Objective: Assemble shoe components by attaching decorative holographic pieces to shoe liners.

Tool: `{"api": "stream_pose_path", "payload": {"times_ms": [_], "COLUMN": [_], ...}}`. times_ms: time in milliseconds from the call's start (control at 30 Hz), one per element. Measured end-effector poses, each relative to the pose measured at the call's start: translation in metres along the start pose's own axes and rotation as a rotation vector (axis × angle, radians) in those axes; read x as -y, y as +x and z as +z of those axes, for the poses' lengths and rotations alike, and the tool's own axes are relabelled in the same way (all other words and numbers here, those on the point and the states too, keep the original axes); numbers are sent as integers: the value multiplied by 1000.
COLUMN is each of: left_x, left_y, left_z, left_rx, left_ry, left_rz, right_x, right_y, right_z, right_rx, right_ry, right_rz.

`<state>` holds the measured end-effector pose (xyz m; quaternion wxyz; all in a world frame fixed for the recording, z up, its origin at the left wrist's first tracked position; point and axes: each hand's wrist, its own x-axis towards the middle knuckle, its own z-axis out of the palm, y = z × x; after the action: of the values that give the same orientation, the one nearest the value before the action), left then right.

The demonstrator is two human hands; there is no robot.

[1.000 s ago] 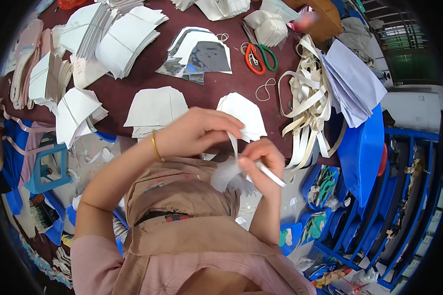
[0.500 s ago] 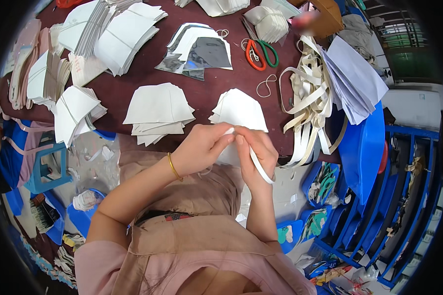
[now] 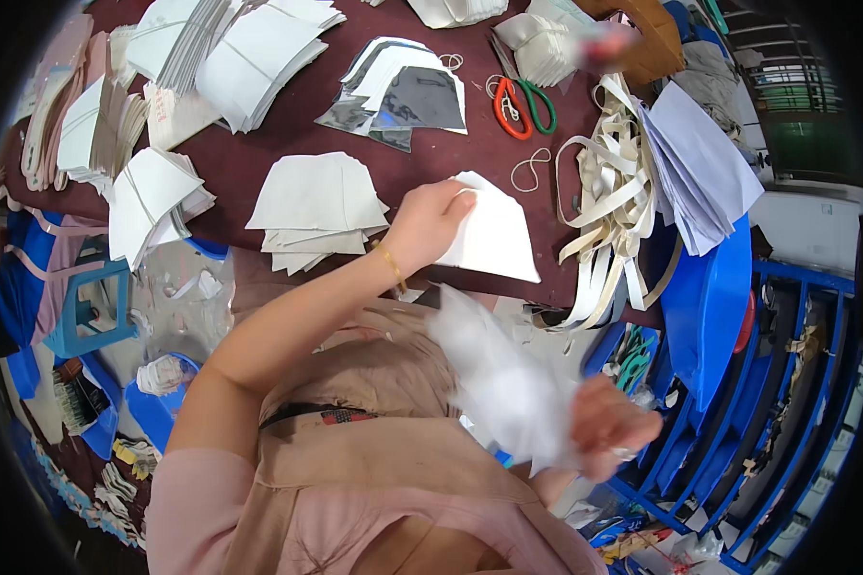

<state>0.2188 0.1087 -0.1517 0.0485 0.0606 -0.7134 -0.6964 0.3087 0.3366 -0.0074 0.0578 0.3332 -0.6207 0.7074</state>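
My left hand [image 3: 431,222] is closed with its thumb and fingertips at the left edge of a stack of white cut pieces [image 3: 497,235] near the table's front edge. Low at the right, my right hand [image 3: 612,426] is smeared by motion. A blurred white sheet-like piece [image 3: 508,374] trails from its fingers, in front of my apron. Left of my left hand lies a fanned pile of off-white cut pieces [image 3: 318,196]. The narrow white strip does not show now.
Red-handled scissors [image 3: 511,110] and green-handled scissors [image 3: 541,107] lie beyond the stack. A heap of cream straps [image 3: 609,182] hangs over the table edge at right, beside a blue rack [image 3: 738,383]. Tied bundles [image 3: 259,72] cover the far left, near dark film pieces [image 3: 417,101].
My hands have parted from a joint pinch on a white strip. The left moved forward onto the stack; the right swung down and right with a white piece. The view shifted slightly.
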Motion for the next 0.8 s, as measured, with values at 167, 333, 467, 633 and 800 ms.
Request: {"api": "stream_pose_path", "payload": {"times_ms": [167,333,467,633,800], "left_x": [-18,-2,4,-58,-87], "left_y": [84,140,129,91,40], "left_z": [-34,-77,-77,-86,-84], "left_rx": [-208,-138,-290,-234,531], "left_ry": [1057,1137,1241,690,220], "left_rz": [338,196,556,515,445], "right_x": [4,-32,-50,-76,-113], "right_y": [-2,-6,5,10,49], "right_z": [-17,11,27,32,36], "right_rx": [18,-45,-11,-107,-156], "right_ry": [-114,-157,-163,-438,-170], "right_rz": [-14,66,174,372,389]}}
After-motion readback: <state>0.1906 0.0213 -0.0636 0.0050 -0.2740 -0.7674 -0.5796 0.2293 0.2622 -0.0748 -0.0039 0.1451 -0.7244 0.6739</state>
